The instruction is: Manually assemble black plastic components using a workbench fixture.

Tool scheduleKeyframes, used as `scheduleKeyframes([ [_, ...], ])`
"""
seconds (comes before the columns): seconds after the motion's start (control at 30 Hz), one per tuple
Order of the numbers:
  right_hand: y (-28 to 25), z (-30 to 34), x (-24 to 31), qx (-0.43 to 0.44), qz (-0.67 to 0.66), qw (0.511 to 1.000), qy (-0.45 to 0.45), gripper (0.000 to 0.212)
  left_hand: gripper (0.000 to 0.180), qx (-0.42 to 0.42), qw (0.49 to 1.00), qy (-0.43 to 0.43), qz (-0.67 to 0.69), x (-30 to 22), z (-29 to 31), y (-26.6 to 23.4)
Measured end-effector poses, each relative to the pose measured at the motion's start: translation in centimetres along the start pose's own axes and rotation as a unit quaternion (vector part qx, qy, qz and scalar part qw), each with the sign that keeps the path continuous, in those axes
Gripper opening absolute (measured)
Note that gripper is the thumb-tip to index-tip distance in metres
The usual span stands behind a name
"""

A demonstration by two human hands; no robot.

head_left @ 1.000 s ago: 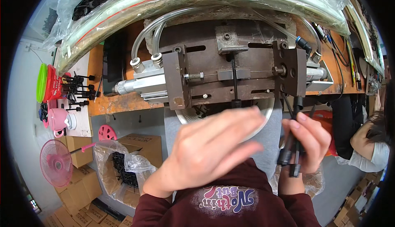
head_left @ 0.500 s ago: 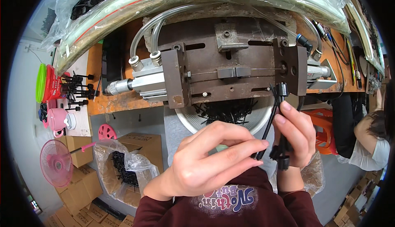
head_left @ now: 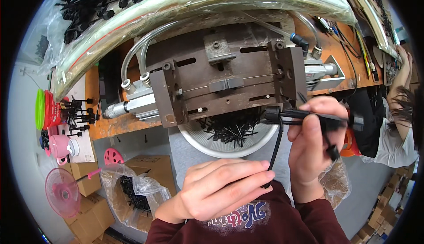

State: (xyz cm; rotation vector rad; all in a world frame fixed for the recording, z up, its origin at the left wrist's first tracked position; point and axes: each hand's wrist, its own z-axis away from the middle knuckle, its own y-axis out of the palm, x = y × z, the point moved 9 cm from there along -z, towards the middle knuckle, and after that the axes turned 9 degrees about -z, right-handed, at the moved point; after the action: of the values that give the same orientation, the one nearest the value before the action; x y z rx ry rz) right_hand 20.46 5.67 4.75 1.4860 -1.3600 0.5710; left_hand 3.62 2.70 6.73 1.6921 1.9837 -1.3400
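Observation:
My right hand (head_left: 309, 151) is closed around a small bunch of black plastic stems with cylindrical ends (head_left: 289, 114), which lie roughly sideways across the fingers and are partly blurred. From their left end a slim black rod (head_left: 276, 149) slants down to my left hand (head_left: 218, 188). There its lower tip sits pinched between thumb and fingers, mostly covered by them. Both hands are in front of a brown metal fixture (head_left: 207, 69) with a small grey clamp block (head_left: 226, 85) on a thin rod at its middle.
Below the fixture, a white basket (head_left: 187, 140) holds many thin black pieces. Air cylinders (head_left: 143, 107) and clear hoses flank the fixture. On the left are a pink fan (head_left: 62, 191), cartons and a lined box (head_left: 137, 195) of black parts. Another person's arm (head_left: 402, 80) shows at right.
My right hand has tipped the bunch from upright to sideways. My left hand has dropped slightly, still pinching the rod's end. The whole view has shifted, uncovering more of the basket.

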Motion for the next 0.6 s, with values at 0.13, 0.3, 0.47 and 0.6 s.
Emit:
scheduleKeyframes([
  [0.13,2.4,2.6,3.8,0.130,0.321,0.892,-0.291,0.029,0.038,0.001,1.000,-0.025,0.007,-0.3,0.1,0.2],
  [0.3,3.8,3.2,3.5,0.133,0.342,0.843,-0.392,0.036,0.036,0.011,0.996,-0.051,0.070,-0.5,-0.3,-0.1],
  [0.47,2.8,1.5,3.1,0.093,0.330,0.881,-0.327,0.034,0.038,-0.042,0.993,-0.043,-0.097,0.2,-0.1,-1.0],
  [0.6,0.6,0.4,1.5,0.054,0.232,0.949,-0.207,0.031,0.032,-0.029,0.960,-0.053,-0.273,3.0,-1.1,-0.4],
])
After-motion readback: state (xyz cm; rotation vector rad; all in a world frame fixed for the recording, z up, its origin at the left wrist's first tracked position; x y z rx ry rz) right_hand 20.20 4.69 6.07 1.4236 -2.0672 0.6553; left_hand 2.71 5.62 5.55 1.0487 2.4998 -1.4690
